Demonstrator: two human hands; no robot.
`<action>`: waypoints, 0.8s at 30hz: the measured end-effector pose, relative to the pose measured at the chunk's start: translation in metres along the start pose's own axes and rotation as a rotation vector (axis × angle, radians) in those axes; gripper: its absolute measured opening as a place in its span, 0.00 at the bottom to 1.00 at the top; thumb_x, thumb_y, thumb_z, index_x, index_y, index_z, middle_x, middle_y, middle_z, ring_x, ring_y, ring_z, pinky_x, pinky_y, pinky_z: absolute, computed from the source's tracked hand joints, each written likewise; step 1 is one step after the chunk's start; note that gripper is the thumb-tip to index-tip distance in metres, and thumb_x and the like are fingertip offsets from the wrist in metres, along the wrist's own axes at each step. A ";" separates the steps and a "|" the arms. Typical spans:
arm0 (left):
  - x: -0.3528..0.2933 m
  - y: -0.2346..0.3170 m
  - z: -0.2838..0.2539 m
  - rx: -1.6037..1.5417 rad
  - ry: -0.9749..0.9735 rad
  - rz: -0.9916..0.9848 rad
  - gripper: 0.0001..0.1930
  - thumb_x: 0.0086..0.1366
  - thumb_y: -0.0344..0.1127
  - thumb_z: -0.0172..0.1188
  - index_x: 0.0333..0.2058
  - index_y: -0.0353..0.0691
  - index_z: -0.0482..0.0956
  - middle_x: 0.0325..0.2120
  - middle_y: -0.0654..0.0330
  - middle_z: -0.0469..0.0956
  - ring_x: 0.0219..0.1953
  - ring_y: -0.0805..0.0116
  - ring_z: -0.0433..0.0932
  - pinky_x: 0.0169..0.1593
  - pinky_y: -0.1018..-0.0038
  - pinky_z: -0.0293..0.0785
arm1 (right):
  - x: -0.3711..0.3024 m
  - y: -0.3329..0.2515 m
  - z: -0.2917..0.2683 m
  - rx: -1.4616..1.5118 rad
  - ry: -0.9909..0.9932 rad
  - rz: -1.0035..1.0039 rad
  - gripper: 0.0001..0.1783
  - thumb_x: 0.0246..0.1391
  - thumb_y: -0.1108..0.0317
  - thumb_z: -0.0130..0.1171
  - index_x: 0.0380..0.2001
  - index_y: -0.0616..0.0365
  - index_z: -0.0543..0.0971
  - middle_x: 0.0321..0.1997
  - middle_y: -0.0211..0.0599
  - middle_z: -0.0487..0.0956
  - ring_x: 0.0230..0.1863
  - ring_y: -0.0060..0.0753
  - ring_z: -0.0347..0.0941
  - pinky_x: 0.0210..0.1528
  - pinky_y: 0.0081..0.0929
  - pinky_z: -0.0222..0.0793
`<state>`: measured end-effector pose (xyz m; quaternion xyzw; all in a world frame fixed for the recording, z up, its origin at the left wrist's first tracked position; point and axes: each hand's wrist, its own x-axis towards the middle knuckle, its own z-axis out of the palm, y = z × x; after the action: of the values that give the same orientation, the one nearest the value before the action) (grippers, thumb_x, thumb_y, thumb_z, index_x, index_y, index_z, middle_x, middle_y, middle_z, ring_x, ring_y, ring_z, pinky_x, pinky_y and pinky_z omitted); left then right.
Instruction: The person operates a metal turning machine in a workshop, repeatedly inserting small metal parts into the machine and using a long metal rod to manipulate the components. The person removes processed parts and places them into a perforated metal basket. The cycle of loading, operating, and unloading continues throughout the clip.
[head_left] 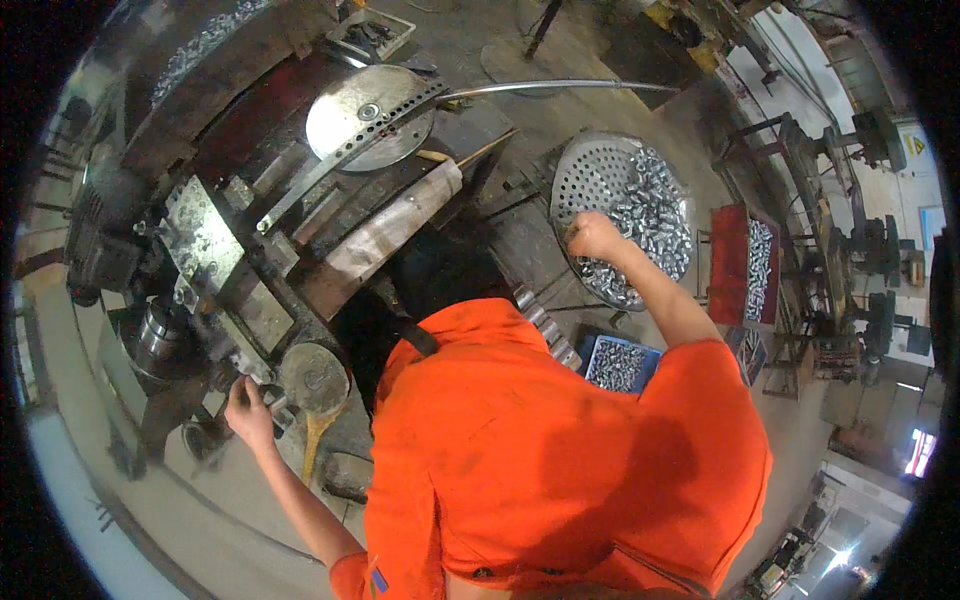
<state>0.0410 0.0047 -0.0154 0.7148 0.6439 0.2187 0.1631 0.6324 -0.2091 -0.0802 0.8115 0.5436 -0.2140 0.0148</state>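
Note:
My right hand (pixel 592 236) is closed, its fingers curled downward over the left edge of a heap of small shiny metal parts (pixel 650 215). The heap lies in a round perforated metal tray (pixel 583 178). Whatever the fingertips hold is hidden under the hand. Far to the left, my left hand (pixel 250 412) has its fingers bent together at the end of a machine (pixel 262 310), beside a short metal cylinder (pixel 278 404). If it holds a part, that is too small to make out. A round, dirty container (pixel 315 378) sits just right of it, with a yellow handle (pixel 314 448) below.
A perforated metal bar (pixel 345 152) crosses a large disc (pixel 400 95) on the machine. Past the tray stand a red bin (pixel 728 262) and a blue crate (pixel 646 378), both holding metal parts. A cloth-wrapped roll (pixel 400 220) lies ahead of my body.

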 end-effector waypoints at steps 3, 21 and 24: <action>0.003 0.009 -0.009 -0.149 -0.163 -0.115 0.13 0.62 0.36 0.54 0.37 0.28 0.76 0.27 0.56 0.78 0.28 0.74 0.75 0.34 0.76 0.70 | 0.005 0.024 0.007 0.059 0.186 -0.021 0.12 0.26 0.68 0.56 0.22 0.50 0.83 0.29 0.38 0.79 0.32 0.43 0.74 0.36 0.34 0.70; -0.040 0.146 -0.013 -1.749 -0.458 -0.209 0.23 0.65 0.51 0.46 0.29 0.32 0.75 0.21 0.56 0.77 0.22 0.68 0.77 0.28 0.76 0.73 | -0.009 -0.385 -0.102 0.719 0.290 -1.431 0.20 0.23 0.74 0.56 0.29 0.57 0.80 0.41 0.48 0.73 0.38 0.50 0.69 0.38 0.34 0.67; -0.035 0.145 -0.021 -1.543 -0.189 -0.208 0.18 0.63 0.46 0.54 0.28 0.33 0.75 0.19 0.60 0.76 0.20 0.73 0.74 0.25 0.79 0.70 | -0.007 -0.395 -0.101 0.577 0.363 -1.456 0.20 0.25 0.69 0.54 0.30 0.60 0.78 0.45 0.52 0.71 0.41 0.54 0.69 0.42 0.37 0.67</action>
<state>0.1509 -0.0476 0.0736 0.3510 0.3568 0.5261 0.6875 0.3131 -0.0281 0.0967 0.2470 0.8536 -0.1668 -0.4272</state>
